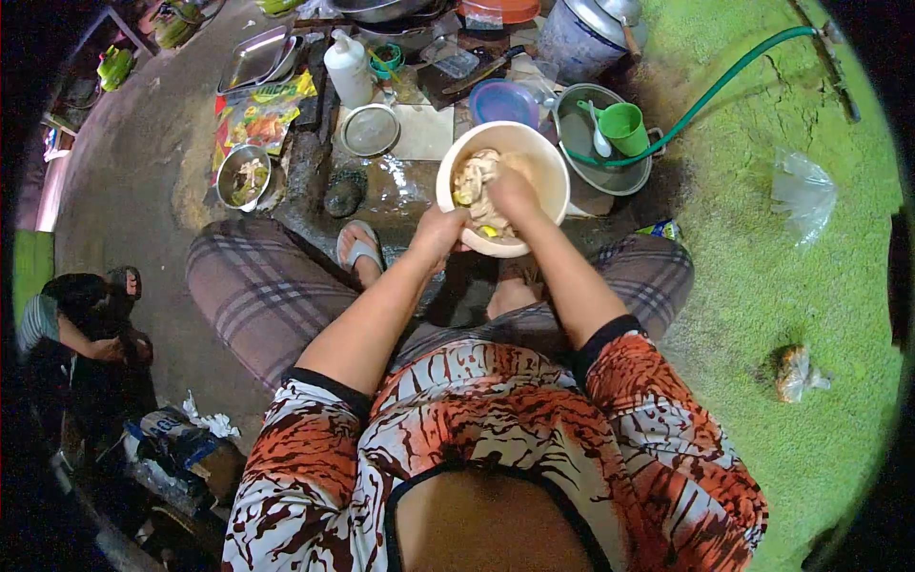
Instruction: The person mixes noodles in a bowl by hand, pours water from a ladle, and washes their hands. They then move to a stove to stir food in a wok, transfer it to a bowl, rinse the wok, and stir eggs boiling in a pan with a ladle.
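Note:
A cream plastic bowl (545,162) filled with pale pieces of raw meat (474,179) sits in front of my knees. My left hand (440,234) grips the bowl's near rim. My right hand (513,191) is down inside the bowl, fingers pressed into the meat. Whether it holds a piece is hidden by the hand itself.
A metal basin (577,143) with a green cup (624,127) and a green hose (724,81) lie to the right. Around the bowl are a purple lid (503,103), a white bottle (348,69), a steel bowl (242,177), trays and a pot. Another person (81,319) crouches at left.

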`<state>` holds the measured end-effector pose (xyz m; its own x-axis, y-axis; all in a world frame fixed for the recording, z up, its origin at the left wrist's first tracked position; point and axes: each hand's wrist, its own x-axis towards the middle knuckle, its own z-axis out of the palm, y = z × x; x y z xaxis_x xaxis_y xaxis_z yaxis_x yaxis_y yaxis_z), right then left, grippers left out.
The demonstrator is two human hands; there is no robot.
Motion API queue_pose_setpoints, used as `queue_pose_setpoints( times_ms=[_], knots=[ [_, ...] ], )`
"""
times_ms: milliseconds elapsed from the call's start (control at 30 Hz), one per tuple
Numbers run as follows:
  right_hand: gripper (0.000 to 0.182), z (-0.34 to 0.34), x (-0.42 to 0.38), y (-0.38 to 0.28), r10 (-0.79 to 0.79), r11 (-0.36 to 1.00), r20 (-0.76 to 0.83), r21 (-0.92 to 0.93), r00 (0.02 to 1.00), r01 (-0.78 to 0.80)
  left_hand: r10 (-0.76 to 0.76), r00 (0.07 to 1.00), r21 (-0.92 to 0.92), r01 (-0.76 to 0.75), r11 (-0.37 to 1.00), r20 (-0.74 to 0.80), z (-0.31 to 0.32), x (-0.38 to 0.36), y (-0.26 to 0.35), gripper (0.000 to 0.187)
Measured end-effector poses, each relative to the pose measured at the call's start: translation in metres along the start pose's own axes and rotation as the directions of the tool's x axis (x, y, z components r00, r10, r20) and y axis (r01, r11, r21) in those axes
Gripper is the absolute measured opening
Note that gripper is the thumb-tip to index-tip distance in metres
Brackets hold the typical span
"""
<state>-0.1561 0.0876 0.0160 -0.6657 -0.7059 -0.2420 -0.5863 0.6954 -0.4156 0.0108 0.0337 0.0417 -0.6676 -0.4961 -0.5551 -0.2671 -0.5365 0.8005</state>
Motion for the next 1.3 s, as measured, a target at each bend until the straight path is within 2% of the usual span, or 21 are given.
queue_pose_setpoints(
  times_ms=[133,200,233,267,333,367,500,567,600,667,700,733,800,833,933,1000,1067,1100,1133,1233,1300],
  knots=[
    [0.036,-0.048,0.019,0.006,0.028,0.979,0.113,0.195,0.993,-0.050,-0.068,0.997,0.022,0.067,0.997,0.032,-0.012,0.009,-0.004,0.021],
    [0.039,-0.067,0.015,0.003,-0.212,0.977,0.094,0.027,0.973,0.210,-0.064,0.997,0.006,0.063,0.998,0.044,-0.013,0.010,-0.002,0.019],
    [0.040,-0.072,0.006,0.001,-0.261,0.960,0.038,0.119,0.965,0.255,-0.069,0.997,-0.033,0.070,0.997,0.038,-0.012,0.010,-0.001,0.019],
    [0.040,-0.075,-0.002,-0.002,-0.261,0.960,0.037,0.116,0.965,0.256,-0.074,0.997,-0.073,0.077,0.994,0.033,-0.011,0.011,-0.001,0.019],
    [0.041,-0.085,-0.020,-0.017,0.010,1.000,-0.028,-0.005,1.000,-0.010,-0.075,0.997,-0.081,0.076,0.994,0.016,-0.013,0.016,-0.006,0.021],
    [0.043,-0.069,-0.017,-0.003,-0.241,0.951,0.025,-0.195,0.970,0.242,-0.075,0.997,-0.086,0.074,0.994,-0.004,-0.014,0.018,-0.009,0.022],
    [0.027,-0.025,-0.033,-0.015,-0.040,0.993,-0.114,-0.118,0.993,0.026,0.019,0.999,0.059,-0.017,0.998,-0.036,-0.007,0.011,-0.005,0.021],
    [0.023,-0.009,-0.033,-0.016,-0.188,0.973,0.070,-0.122,0.980,0.195,-0.020,0.996,-0.041,0.016,0.999,-0.088,-0.006,0.010,-0.010,0.017],
    [0.023,0.003,-0.030,-0.005,-0.184,0.974,0.070,-0.121,0.980,0.192,-0.023,0.996,-0.040,0.019,0.999,-0.086,-0.009,0.011,-0.011,0.017],
    [0.023,0.023,-0.019,0.021,-0.483,0.863,0.037,-0.150,0.875,0.483,-0.030,0.999,0.043,0.031,0.999,-0.016,-0.020,0.015,-0.013,0.015],
    [0.021,0.005,-0.017,0.016,-0.268,0.953,-0.009,-0.148,0.963,0.263,-0.122,0.992,-0.001,0.122,0.993,-0.029,-0.021,0.024,-0.024,0.014],
    [0.021,-0.006,-0.010,0.015,-0.270,0.953,-0.015,-0.150,0.963,0.265,-0.116,0.993,-0.001,0.116,0.993,-0.028,-0.018,0.022,-0.024,0.014],
    [0.021,-0.020,0.003,0.009,-0.134,0.896,0.444,-0.328,0.886,0.299,-0.195,0.981,-0.042,0.194,0.980,-0.013,-0.014,0.018,-0.025,0.016],
    [0.022,-0.023,-0.001,-0.003,-0.199,0.869,0.467,-0.322,0.861,0.376,-0.270,0.963,-0.051,0.269,0.962,-0.014,-0.020,0.021,-0.030,0.020],
    [0.023,-0.047,-0.017,-0.034,-0.249,0.869,0.401,-0.309,0.882,0.386,-0.279,0.960,-0.184,0.277,0.943,0.016,-0.028,0.036,-0.043,0.023],
    [0.035,-0.048,-0.020,-0.038,-0.295,0.936,0.307,-0.098,0.905,0.338,-0.258,0.965,-0.255,0.263,0.930,0.055,-0.032,0.048,-0.055,0.022],
    [0.022,-0.008,-0.005,-0.006,-0.431,0.706,0.457,-0.366,0.778,0.606,-0.238,0.971,-0.325,0.222,0.919,-0.008,-0.024,0.040,-0.035,0.013],
    [0.023,0.024,0.008,0.019,-0.329,0.838,0.280,-0.354,0.902,0.415,-0.231,0.973,-0.240,0.228,0.944,0.016,-0.026,0.041,-0.036,0.018],
    [0.023,0.009,0.012,0.012,-0.335,0.838,0.282,-0.348,0.899,0.421,-0.204,0.979,-0.174,0.201,0.964,0.002,-0.024,0.039,-0.033,0.017],
    [0.023,-0.050,0.031,-0.007,-0.387,0.874,0.451,-0.099,0.804,0.476,-0.169,0.985,-0.222,0.159,0.962,-0.026,-0.023,0.038,-0.029,0.019],
    [0.020,-0.074,0.038,-0.009,-0.162,0.893,0.127,0.440,0.979,0.091,-0.127,0.992,-0.245,0.124,0.962,0.004,-0.023,0.041,-0.021,0.023]
  ],
)
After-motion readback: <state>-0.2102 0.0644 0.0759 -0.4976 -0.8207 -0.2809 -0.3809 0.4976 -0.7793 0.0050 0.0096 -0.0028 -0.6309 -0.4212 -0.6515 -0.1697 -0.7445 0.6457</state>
